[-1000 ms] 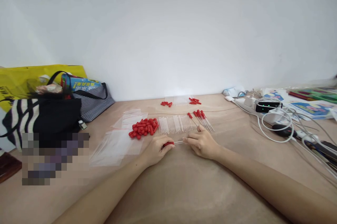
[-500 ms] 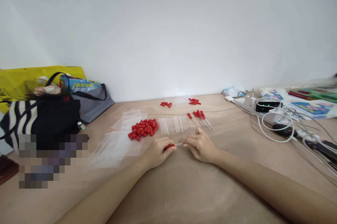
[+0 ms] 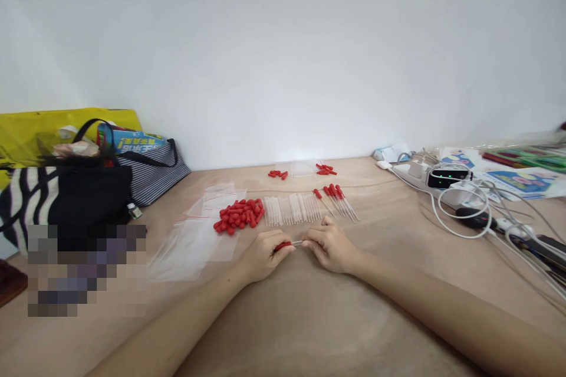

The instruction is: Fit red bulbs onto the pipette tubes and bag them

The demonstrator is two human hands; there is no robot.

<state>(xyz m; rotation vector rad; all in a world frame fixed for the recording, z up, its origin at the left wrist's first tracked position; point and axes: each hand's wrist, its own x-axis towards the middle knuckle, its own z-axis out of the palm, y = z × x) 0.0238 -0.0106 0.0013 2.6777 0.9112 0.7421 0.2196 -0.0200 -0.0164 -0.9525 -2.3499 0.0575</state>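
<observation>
Between finger and thumb, my left hand (image 3: 265, 254) grips a red rubber dropper bulb (image 3: 283, 245). My right hand (image 3: 331, 245) pinches a thin clear glass tube (image 3: 298, 242), whose left end meets the mouth of the bulb; how deep it sits I cannot tell. Behind my left hand lies a heap of red bulbs (image 3: 239, 215). A row of clear tubes (image 3: 292, 209) is laid out beyond both hands. Several droppers with red bulbs fitted (image 3: 339, 200) lie to the right of that row.
Clear zip bags (image 3: 190, 247) lie flat under and beside the heap. More red bulbs (image 3: 277, 174) and tubes are near the wall. Black and striped bags (image 3: 152, 170) stand at left. A power strip with tangled white cables (image 3: 446, 188) and papers (image 3: 517, 182) occupy the right.
My right hand has come slightly left, towards my left hand, and less of the glass tube shows between them. The whole view has shifted a little.
</observation>
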